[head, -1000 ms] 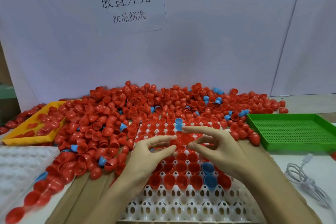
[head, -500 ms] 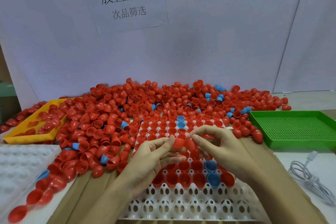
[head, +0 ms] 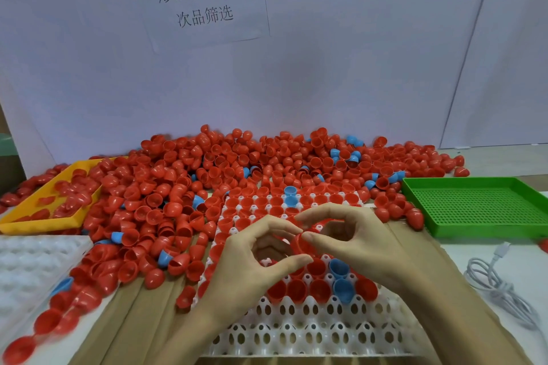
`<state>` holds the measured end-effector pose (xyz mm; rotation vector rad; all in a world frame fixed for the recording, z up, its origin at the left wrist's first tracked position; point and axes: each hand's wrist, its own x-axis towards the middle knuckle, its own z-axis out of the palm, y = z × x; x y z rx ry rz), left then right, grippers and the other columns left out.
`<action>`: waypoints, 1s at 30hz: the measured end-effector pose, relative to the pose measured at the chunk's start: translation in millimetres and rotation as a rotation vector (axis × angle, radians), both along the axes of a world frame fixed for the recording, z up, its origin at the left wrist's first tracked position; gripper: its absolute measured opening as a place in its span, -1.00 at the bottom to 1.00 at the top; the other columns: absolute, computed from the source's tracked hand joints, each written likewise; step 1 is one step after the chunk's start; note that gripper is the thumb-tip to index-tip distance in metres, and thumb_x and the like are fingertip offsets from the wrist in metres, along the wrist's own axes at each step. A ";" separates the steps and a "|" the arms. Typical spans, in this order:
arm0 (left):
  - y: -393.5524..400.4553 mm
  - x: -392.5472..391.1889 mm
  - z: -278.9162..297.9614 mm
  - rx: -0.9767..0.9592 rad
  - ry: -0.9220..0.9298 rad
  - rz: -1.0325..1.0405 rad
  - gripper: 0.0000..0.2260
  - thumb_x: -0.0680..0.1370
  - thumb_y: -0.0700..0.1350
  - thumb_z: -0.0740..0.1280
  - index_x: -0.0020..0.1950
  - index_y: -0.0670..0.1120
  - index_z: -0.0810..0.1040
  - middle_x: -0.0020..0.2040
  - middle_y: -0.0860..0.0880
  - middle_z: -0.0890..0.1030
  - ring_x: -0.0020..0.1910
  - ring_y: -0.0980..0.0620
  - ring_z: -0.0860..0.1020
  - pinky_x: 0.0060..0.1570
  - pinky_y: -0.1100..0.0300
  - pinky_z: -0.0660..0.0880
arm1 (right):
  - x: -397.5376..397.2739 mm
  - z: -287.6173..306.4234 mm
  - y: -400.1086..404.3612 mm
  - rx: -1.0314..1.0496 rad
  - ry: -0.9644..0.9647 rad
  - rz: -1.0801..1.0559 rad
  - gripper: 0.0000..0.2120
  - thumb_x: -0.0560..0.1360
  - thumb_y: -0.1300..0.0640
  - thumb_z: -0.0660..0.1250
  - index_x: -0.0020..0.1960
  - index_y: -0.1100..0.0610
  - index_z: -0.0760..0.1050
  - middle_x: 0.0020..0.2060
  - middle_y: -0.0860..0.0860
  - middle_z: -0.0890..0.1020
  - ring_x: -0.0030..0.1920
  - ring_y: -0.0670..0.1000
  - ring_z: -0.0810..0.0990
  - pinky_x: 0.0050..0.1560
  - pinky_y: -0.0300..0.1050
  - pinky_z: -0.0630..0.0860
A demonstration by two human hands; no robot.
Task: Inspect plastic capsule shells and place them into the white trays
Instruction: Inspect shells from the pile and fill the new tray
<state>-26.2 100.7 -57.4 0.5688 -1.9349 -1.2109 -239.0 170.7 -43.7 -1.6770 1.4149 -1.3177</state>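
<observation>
Hands meet above the middle of the white tray in the head view, the only view there is. The left hand has its forefinger and thumb curved into a ring, their tips closing on a red shell from the left. The right hand pinches the same red shell from the right with its thumb, its forefinger arched over the top and the other fingers loosely curled behind. Half a second ago the two hands were pressed closer together with the shell between the fingertips; now the fingers have spread into wider arcs and the shell sits lower, just above the filled cells. A second ago the fingers were straighter and the shell was hard to make out.

The white tray lies at the near edge of the desk, its far rows filled with red shells and a few blue shells (two of them just beside the right wrist); the near rows stand unfilled. Beyond and to the left of it spreads the pile of shells, mostly red, reaching the far edge by the paper backdrop. A yellow tray holding red shells sits at the left, a green tray at the right edge, a second white tray at the near left corner, and a white cable coils near the right edge.
</observation>
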 end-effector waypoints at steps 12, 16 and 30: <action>-29.0 19.0 10.3 -0.032 -0.048 0.047 -0.85 0.61 0.08 0.39 0.10 0.14 0.73 0.00 0.03 0.75 -0.08 0.05 0.72 -0.10 0.20 0.67 | -26.2 5.3 3.7 0.027 -0.281 -0.123 -0.84 0.50 0.09 0.52 0.06 0.10 0.72 0.02 0.09 0.75 -0.18 0.06 0.74 -0.20 -0.23 0.62; -57.6 34.7 1.5 -0.129 -0.071 0.401 -0.85 0.63 -0.03 0.38 -0.05 0.03 0.73 -0.17 0.08 0.73 -0.22 0.09 0.69 -0.12 -0.01 0.68 | -40.7 5.1 15.7 0.036 -0.257 -0.204 -0.90 0.53 0.18 0.51 0.05 0.11 0.73 -0.03 0.09 0.76 -0.11 0.13 0.77 -0.12 -0.16 0.68; -77.1 41.5 -12.5 -0.260 -0.194 0.445 -0.87 0.66 -0.09 0.39 -0.05 0.06 0.69 -0.18 0.23 0.69 -0.29 0.23 0.63 -0.27 0.40 0.52 | -47.1 -15.0 91.5 0.068 0.413 -0.333 -0.63 0.51 0.35 0.50 -0.07 -0.15 0.72 -0.07 -0.22 0.73 -0.10 -0.09 0.71 -0.16 -0.30 0.58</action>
